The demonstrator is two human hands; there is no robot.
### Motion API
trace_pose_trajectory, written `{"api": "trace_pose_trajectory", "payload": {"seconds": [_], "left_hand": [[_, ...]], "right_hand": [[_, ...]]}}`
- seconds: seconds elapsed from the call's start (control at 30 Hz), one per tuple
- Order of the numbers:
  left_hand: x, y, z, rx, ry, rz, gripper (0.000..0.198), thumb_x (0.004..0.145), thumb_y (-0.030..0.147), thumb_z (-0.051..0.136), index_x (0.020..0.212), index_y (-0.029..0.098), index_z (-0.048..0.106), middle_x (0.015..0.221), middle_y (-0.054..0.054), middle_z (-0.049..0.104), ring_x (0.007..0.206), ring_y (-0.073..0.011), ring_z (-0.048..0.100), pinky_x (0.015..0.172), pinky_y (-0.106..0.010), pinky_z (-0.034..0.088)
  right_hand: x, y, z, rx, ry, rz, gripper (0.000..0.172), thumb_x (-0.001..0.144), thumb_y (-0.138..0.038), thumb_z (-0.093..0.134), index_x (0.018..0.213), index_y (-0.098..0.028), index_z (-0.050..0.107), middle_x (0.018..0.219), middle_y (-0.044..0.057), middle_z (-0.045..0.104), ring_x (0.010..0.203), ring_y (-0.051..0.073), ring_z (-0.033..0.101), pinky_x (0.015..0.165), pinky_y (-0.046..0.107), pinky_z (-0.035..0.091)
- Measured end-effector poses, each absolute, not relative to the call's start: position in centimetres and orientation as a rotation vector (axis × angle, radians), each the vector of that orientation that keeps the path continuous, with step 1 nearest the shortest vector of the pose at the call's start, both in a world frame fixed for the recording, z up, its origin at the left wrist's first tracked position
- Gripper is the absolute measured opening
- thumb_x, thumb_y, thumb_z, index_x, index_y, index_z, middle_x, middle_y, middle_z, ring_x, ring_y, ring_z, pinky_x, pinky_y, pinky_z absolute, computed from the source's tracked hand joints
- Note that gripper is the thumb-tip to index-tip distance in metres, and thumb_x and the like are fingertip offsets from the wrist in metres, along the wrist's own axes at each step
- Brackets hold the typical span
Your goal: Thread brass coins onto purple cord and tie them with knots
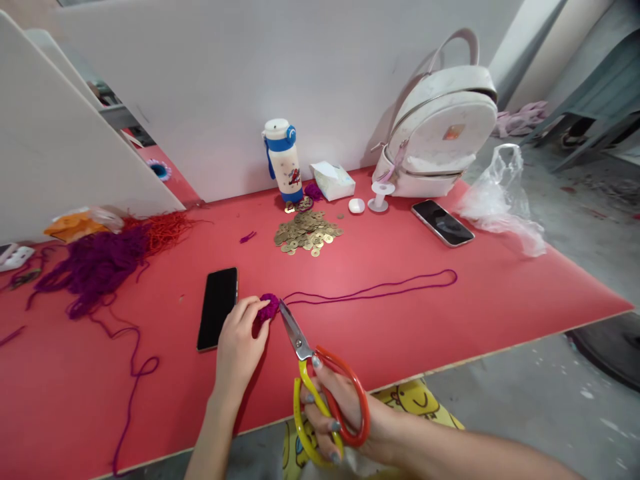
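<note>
My left hand pinches a small purple knotted yarn piece against the red tabletop, beside a black phone. From that piece a long doubled purple cord runs right and ends in a loop. Wrapped round the red and yellow handles, my right hand holds a pair of scissors. The blade tips touch or nearly touch the cord where it leaves the knotted piece. The blades look closed or almost so; whether cord lies between them is too small to tell.
Brass coins lie in a heap mid-table before a bottle and tissue pack. A spool, second phone, white backpack and plastic bag stand right. Purple yarn piles left, its strand trailing to the front edge.
</note>
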State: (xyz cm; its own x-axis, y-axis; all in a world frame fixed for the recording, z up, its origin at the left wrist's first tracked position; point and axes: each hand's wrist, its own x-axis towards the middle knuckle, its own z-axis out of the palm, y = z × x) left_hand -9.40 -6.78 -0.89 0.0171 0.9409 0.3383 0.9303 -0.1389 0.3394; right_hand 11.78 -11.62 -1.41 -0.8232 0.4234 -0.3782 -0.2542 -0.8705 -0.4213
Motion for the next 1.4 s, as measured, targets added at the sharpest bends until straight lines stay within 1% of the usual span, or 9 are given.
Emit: {"api": "trace_pose_trajectory", "payload": {"seconds": [0.23, 0.5, 0.63, 0.77, 1.0, 1.1, 1.23, 1.3, 1.4], "left_hand": [[-9.3, -6.8, -0.8, 2.174, 2.049, 0.785, 0.021, 0.087, 0.016, 0.054, 0.106, 0.020, 0.061, 0.111, -0.009, 0.063, 0.105, -0.0264, 0.062, 0.095, -0.041, 0.049], [-9.6, -6.9, 0.3, 2.149, 2.104, 0.724, 0.021, 0.089, 0.023, 0.055, 0.109, 0.022, 0.060, 0.110, -0.008, 0.065, 0.104, -0.0275, 0.062, 0.092, -0.041, 0.049], [-10.2, -6.9, 1.7, 2.045, 2.120, 0.803, 0.025, 0.089, 0.029, 0.057, 0.114, 0.022, 0.057, 0.108, -0.007, 0.065, 0.098, -0.0245, 0.063, 0.088, -0.037, 0.050], [-10.0, -5.8, 3.8, 2.024, 2.072, 0.899, 0.027, 0.088, 0.030, 0.059, 0.114, 0.023, 0.058, 0.107, -0.005, 0.065, 0.091, -0.0206, 0.065, 0.085, -0.033, 0.051], [-7.5, 3.0, 7.3, 2.221, 1.732, 0.724, 0.027, 0.084, 0.028, 0.062, 0.111, 0.022, 0.062, 0.108, -0.006, 0.069, 0.092, -0.0213, 0.065, 0.086, -0.036, 0.050], [-5.3, 8.9, 6.4, 2.162, 1.420, 0.645, 0.026, 0.079, 0.026, 0.066, 0.104, 0.020, 0.066, 0.107, -0.006, 0.070, 0.091, -0.0207, 0.066, 0.082, -0.034, 0.051], [-0.8, 15.5, 4.0, 1.971, 1.131, 0.597, 0.026, 0.073, 0.021, 0.069, 0.098, 0.014, 0.067, 0.093, -0.007, 0.073, 0.082, -0.0203, 0.067, 0.077, -0.033, 0.053], [1.6, 17.5, 3.2, 2.002, 1.094, 0.731, 0.024, 0.072, 0.016, 0.069, 0.096, 0.012, 0.067, 0.098, -0.009, 0.072, 0.089, -0.0200, 0.067, 0.084, -0.033, 0.052], [4.1, 18.7, 2.6, 1.988, 1.087, 0.863, 0.038, 0.074, 0.014, 0.070, 0.111, 0.011, 0.062, 0.119, -0.014, 0.067, 0.091, -0.0181, 0.067, 0.086, -0.034, 0.052]], "right_hand": [[11.6, -11.8, -1.2, -0.727, -0.527, 2.611, 0.069, 0.076, -0.086, 0.042, 0.079, -0.018, 0.049, 0.044, -0.011, 0.038, 0.029, 0.005, 0.037, 0.038, 0.019, 0.036], [15.0, -11.6, -1.2, -0.676, -0.746, 2.674, 0.055, 0.083, -0.074, 0.050, 0.081, -0.019, 0.055, 0.043, -0.010, 0.039, 0.027, 0.006, 0.036, 0.032, 0.018, 0.031], [19.0, -10.5, 1.0, -0.834, -1.023, 2.474, 0.051, 0.087, -0.068, 0.051, 0.084, -0.018, 0.057, 0.048, -0.009, 0.039, 0.029, 0.005, 0.035, 0.032, 0.018, 0.027], [22.6, -8.2, 2.4, -1.176, -1.258, 2.157, 0.050, 0.080, -0.068, 0.059, 0.083, -0.019, 0.050, 0.049, -0.010, 0.036, 0.033, 0.004, 0.029, 0.034, 0.017, 0.023], [25.6, -5.7, 0.6, -1.368, -1.749, 1.433, 0.028, 0.079, -0.042, 0.065, 0.087, -0.015, 0.063, 0.071, 0.000, 0.056, 0.061, 0.012, 0.046, 0.055, 0.023, 0.037], [25.7, -6.0, 0.0, -1.413, -1.859, 1.337, 0.022, 0.074, -0.033, 0.068, 0.088, -0.016, 0.066, 0.066, -0.003, 0.051, 0.058, 0.011, 0.040, 0.055, 0.022, 0.033], [25.8, -6.1, 0.1, -1.312, -1.932, 1.359, 0.013, 0.074, -0.027, 0.066, 0.074, -0.016, 0.060, 0.064, -0.004, 0.041, 0.058, 0.009, 0.029, 0.053, 0.023, 0.026], [25.9, -6.0, 0.2, -1.282, -1.921, 1.379, 0.012, 0.074, -0.025, 0.066, 0.070, -0.017, 0.057, 0.063, -0.004, 0.037, 0.058, 0.009, 0.026, 0.053, 0.023, 0.023], [25.9, -5.9, 0.2, -1.261, -1.906, 1.384, 0.009, 0.074, -0.023, 0.067, 0.073, -0.019, 0.059, 0.063, -0.004, 0.037, 0.058, 0.010, 0.026, 0.053, 0.024, 0.023]]}}
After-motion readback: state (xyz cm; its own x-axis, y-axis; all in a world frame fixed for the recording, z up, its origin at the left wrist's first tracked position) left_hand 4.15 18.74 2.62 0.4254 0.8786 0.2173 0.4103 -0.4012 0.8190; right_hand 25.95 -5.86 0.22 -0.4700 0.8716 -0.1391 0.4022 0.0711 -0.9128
